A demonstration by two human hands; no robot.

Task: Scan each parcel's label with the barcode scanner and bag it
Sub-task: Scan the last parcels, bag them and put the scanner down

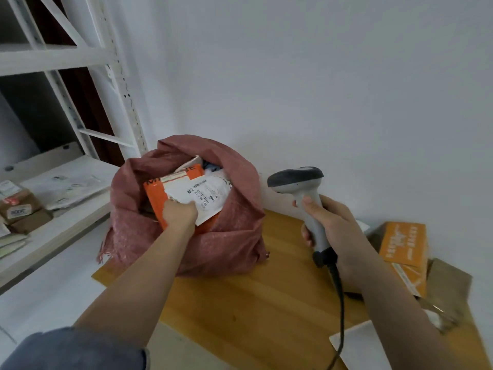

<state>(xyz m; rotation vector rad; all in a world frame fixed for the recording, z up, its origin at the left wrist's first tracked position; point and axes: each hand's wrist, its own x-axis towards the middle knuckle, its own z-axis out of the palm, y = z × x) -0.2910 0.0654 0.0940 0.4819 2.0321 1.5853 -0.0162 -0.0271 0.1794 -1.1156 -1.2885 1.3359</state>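
A dusty-red woven sack (pixel 234 236) stands open at the far left of a wooden table (pixel 266 303). In its mouth lies an orange parcel (pixel 154 198) with a white barcode label (pixel 205 193) facing up. My left hand (pixel 180 213) grips the parcel's near edge inside the sack. Other parcels show behind it in the sack. My right hand (pixel 328 225) holds a grey barcode scanner (pixel 301 188) by its handle, upright, to the right of the sack. The scanner's black cable (pixel 340 311) runs down toward me.
An orange parcel (pixel 405 252) and brown paper packages (pixel 448 289) lie at the table's right end. A white sheet (pixel 357 345) sits near the front edge. A white metal shelf (pixel 53 209) on the left holds brown boxes (pixel 18 206) and pale mailers. A white wall stands behind.
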